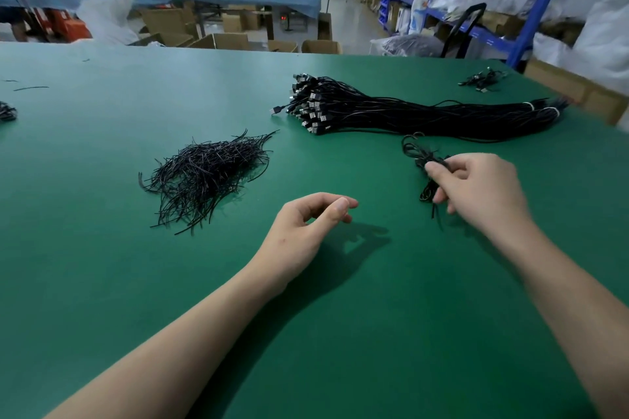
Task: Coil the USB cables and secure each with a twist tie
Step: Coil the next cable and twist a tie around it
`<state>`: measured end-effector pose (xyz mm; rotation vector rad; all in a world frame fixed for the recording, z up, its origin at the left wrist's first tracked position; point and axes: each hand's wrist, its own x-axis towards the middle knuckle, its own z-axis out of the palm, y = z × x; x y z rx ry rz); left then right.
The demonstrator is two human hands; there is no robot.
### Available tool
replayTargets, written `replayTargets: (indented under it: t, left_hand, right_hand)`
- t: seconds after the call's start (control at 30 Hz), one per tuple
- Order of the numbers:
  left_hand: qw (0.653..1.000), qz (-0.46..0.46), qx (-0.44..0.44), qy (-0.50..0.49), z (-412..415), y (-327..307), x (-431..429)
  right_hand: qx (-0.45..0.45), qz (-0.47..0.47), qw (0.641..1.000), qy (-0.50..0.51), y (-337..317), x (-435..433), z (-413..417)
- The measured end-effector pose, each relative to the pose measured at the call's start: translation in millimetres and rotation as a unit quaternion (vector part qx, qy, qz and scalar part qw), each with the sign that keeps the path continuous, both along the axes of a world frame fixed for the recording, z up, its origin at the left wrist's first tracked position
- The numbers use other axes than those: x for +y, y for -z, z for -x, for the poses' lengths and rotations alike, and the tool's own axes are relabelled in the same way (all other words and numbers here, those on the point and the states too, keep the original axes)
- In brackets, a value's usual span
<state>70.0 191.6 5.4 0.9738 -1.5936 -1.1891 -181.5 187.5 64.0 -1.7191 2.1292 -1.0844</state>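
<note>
Close to the viewer, two bare forearms reach over a green table [102, 265]. The right hand [476, 187] pinches a small coiled cable [417, 153] between thumb and curled fingers; black loops stick out beyond the fingertips and a short tail hangs below the hand. Whether a tie is already wrapped around the coil cannot be told. The left hand [303, 228] hovers low over the table with fingers loosely curled, thumb and forefinger nearly meeting, and nothing visible between them. To its left, well apart, lies a tangled heap of black twist ties [207, 173]. Beyond the right hand stretches a long bundle of USB cables [425, 109], plugs fanned at its left end. A small cluster of cables [481, 80] sits at the far right edge. The likely risks: if the right hand's pinch relaxes before the coil is bound, the springy loops could open and need recoiling; the ties are so matted that pulling one may drag several along; and the coil's free loops, lying near the big bundle, could snag a loose strand there.
</note>
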Motion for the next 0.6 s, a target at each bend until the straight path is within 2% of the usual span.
replayTargets:
  t: [0.13,0.33,0.47,0.6]
  left_hand:
    - [1.0,0.003,-0.019,0.015,2,0,3]
    - [0.999,0.0,-0.033,0.029,2,-1,3]
    - [0.999,-0.003,-0.035,0.032,2,-1,3]
    - [0.999,-0.004,-0.038,0.034,2,-1,3]
  right_hand:
    - [0.139,-0.013,0.984,0.111,-1,-22,19]
    - [0.323,-0.086,0.931,0.143,7,-39,21]
    - [0.369,-0.119,0.912,0.135,-4,-38,21]
    - [0.401,-0.09,0.909,0.07,-6,-40,8]
